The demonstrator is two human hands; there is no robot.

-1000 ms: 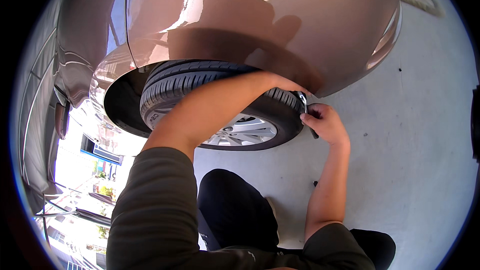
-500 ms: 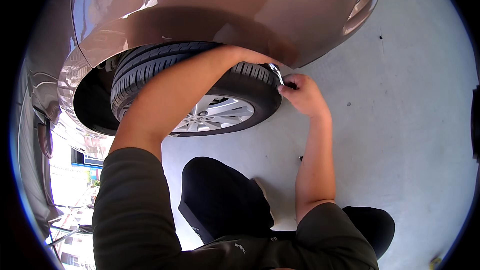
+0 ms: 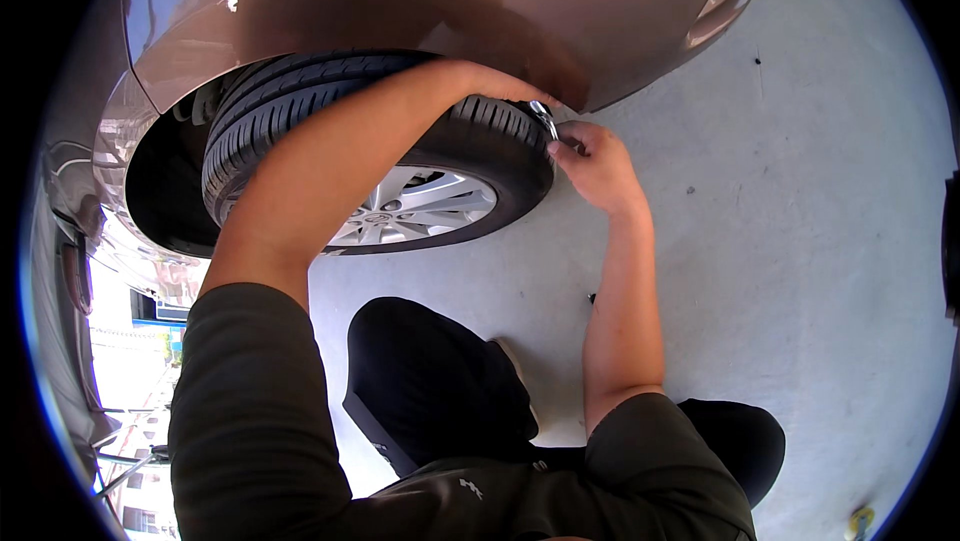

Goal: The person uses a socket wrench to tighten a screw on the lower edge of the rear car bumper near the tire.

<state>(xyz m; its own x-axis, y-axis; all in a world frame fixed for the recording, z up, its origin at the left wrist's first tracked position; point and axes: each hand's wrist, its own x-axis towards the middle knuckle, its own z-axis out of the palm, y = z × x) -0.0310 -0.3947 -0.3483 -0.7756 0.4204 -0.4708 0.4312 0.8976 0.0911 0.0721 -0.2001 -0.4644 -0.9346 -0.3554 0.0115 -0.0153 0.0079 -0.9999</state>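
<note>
My right hand (image 3: 595, 163) is closed on the lower end of a shiny chrome wrench (image 3: 544, 118), thumb and fingers pinching its handle. The wrench slants up to the lower edge of the brown car bumper (image 3: 600, 51), where its head is partly hidden. Over the tyre (image 3: 500, 121) reaches my left arm, and my left hand (image 3: 515, 89) lies along that bumper edge beside the wrench head. Its fingers are tucked behind the bodywork, so their grip does not show.
The tyre sits on a silver alloy wheel (image 3: 440, 206), turned outward in the wheel arch (image 3: 150, 191). My bent knee (image 3: 420, 361) is close below it. A small dark piece (image 3: 591, 298) lies on the grey floor (image 3: 780, 261) by my right forearm. A yellowish object (image 3: 860, 521) is at the lower right.
The car, wheel and both arms sit slightly higher and further left in the picture. My right hand still holds the wrench, and its angle has barely altered.
</note>
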